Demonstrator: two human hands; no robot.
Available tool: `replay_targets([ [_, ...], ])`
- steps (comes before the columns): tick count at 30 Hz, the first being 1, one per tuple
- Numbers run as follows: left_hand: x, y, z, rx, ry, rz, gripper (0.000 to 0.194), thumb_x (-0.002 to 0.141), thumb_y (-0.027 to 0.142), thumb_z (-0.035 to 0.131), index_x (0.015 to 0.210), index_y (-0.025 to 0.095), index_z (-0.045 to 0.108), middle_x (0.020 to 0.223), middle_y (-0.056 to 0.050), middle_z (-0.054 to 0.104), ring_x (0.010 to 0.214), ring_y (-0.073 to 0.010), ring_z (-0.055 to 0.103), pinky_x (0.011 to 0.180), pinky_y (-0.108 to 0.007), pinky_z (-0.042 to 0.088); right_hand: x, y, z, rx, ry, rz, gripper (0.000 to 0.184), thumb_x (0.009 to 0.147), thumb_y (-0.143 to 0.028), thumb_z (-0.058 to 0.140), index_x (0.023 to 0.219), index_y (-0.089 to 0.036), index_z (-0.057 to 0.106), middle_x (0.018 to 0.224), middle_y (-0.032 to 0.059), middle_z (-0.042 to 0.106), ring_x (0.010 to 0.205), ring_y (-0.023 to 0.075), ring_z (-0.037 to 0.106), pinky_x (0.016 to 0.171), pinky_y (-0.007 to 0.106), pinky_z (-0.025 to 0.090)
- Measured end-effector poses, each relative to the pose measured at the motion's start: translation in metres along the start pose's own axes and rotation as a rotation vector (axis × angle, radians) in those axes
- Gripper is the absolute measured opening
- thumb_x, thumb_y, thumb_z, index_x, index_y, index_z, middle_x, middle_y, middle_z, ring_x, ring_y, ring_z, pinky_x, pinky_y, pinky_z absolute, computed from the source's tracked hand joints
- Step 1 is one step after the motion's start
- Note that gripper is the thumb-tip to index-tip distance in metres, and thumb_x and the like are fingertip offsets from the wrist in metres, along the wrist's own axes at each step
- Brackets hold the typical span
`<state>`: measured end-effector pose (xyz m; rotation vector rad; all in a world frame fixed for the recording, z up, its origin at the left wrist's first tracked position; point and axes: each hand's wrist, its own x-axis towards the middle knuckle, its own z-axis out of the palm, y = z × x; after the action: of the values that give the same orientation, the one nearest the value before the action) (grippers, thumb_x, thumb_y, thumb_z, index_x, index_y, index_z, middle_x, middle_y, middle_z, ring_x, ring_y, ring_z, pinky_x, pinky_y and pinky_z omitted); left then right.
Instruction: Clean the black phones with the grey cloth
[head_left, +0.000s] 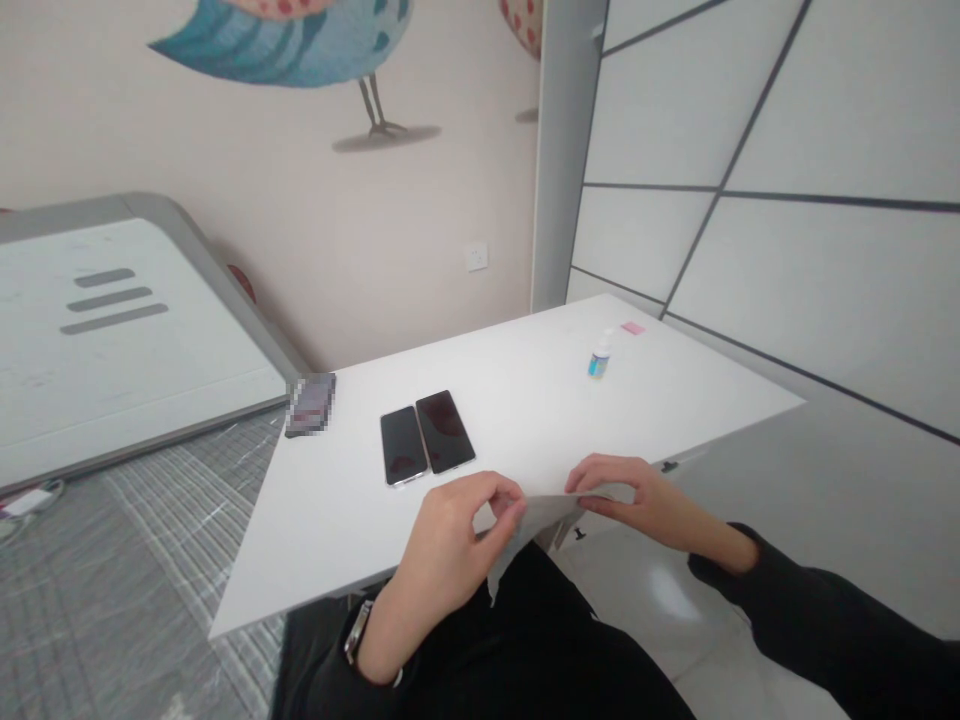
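Observation:
My left hand [450,545] and my right hand [634,500] both pinch a thin white cloth [529,535] at the near edge of the white table [525,390]. The cloth hangs down between them over my dark trousers. Two black phones lie face up side by side just beyond my hands, a smaller phone [403,445] on the left and a larger phone [445,431] on the right. A third phone [310,404] lies near the table's left edge. A watch sits on my left wrist.
A small white bottle with a blue label [599,356] stands toward the table's far right, with a small pink item [633,327] behind it. A white panel with grey trim [112,330] leans at the left over a grey striped mat. Tiled wall on the right.

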<state>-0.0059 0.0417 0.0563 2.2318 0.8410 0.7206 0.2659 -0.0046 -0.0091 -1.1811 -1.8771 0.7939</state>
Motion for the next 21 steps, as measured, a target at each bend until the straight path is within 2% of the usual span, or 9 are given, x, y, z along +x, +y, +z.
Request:
replay_targets([
  [4,-0.003,-0.004,-0.005,-0.027,0.023,-0.051,0.019,0.098,0.030,0.060,0.085,0.022,0.070,0.079,0.003,0.073,0.074,-0.0146,0.067,0.073,-0.025,0.049,-0.007,-0.002,-0.019,0.024,0.047,0.022,0.032,0.099,-0.049,0.064,0.088,-0.022,0.076,0.091,0.0072,0.075,0.086,0.0228,0.070,0.080,0.036,0.055],
  [7,0.014,-0.018,-0.007,0.090,0.009,-0.112,0.021,0.101,0.029,0.056,0.092,0.022,0.073,0.078,0.003,0.074,0.074,-0.0138,0.069,0.075,-0.023,0.052,0.009,0.007,-0.032,-0.047,0.106,0.092,0.040,0.096,-0.058,0.063,0.088,-0.021,0.076,0.090,0.0080,0.076,0.086,0.0251,0.070,0.082,0.038,0.055],
  [10,0.051,-0.042,-0.008,0.280,0.002,-0.176,0.021,0.101,0.026,0.054,0.101,0.021,0.074,0.081,0.001,0.076,0.078,-0.0146,0.072,0.077,-0.025,0.053,0.050,0.033,-0.042,-0.095,0.140,0.142,0.045,0.095,-0.061,0.062,0.098,-0.018,0.076,0.098,0.0092,0.076,0.093,0.0281,0.070,0.088,0.042,0.056],
  [13,0.095,-0.073,-0.008,0.461,0.032,-0.226,0.021,0.099,0.024,0.056,0.094,0.019,0.075,0.089,-0.005,0.077,0.091,-0.0214,0.072,0.083,-0.034,0.055,0.104,0.071,-0.047,-0.147,0.112,0.178,0.038,0.100,-0.052,0.061,0.101,-0.015,0.074,0.099,0.0089,0.074,0.091,0.0260,0.071,0.085,0.043,0.059],
  [15,0.122,-0.094,-0.007,0.590,0.044,-0.236,0.019,0.099,0.027,0.059,0.091,0.017,0.073,0.096,-0.008,0.076,0.104,-0.0242,0.069,0.094,-0.042,0.054,0.139,0.094,-0.048,-0.198,0.116,0.199,0.034,0.100,-0.043,0.065,0.121,-0.016,0.067,0.120,0.0084,0.069,0.102,0.0252,0.069,0.088,0.044,0.060],
  [16,0.133,-0.103,-0.006,0.645,0.044,-0.239,0.017,0.099,0.031,0.063,0.097,0.017,0.072,0.104,-0.007,0.074,0.107,-0.0234,0.068,0.097,-0.045,0.054,0.153,0.105,-0.047,-0.230,0.129,0.205,0.036,0.100,-0.041,0.066,0.127,-0.017,0.064,0.126,0.0085,0.066,0.107,0.0259,0.068,0.090,0.045,0.060],
  [19,0.156,-0.125,-0.005,0.770,0.052,-0.237,0.026,0.098,0.039,0.066,0.113,0.018,0.068,0.122,-0.008,0.069,0.113,-0.0234,0.066,0.100,-0.049,0.054,0.179,0.125,-0.044,-0.341,0.214,0.210,0.037,0.100,-0.039,0.066,0.131,-0.019,0.062,0.133,0.0095,0.063,0.111,0.0259,0.066,0.093,0.046,0.059],
  [21,0.161,-0.133,-0.004,0.822,0.064,-0.220,0.029,0.100,0.035,0.062,0.121,0.016,0.065,0.129,-0.011,0.066,0.120,-0.0270,0.062,0.104,-0.051,0.051,0.182,0.130,-0.040,-0.415,0.297,0.190,0.036,0.101,-0.039,0.066,0.131,-0.020,0.062,0.133,0.0102,0.063,0.110,0.0243,0.066,0.093,0.046,0.059],
])
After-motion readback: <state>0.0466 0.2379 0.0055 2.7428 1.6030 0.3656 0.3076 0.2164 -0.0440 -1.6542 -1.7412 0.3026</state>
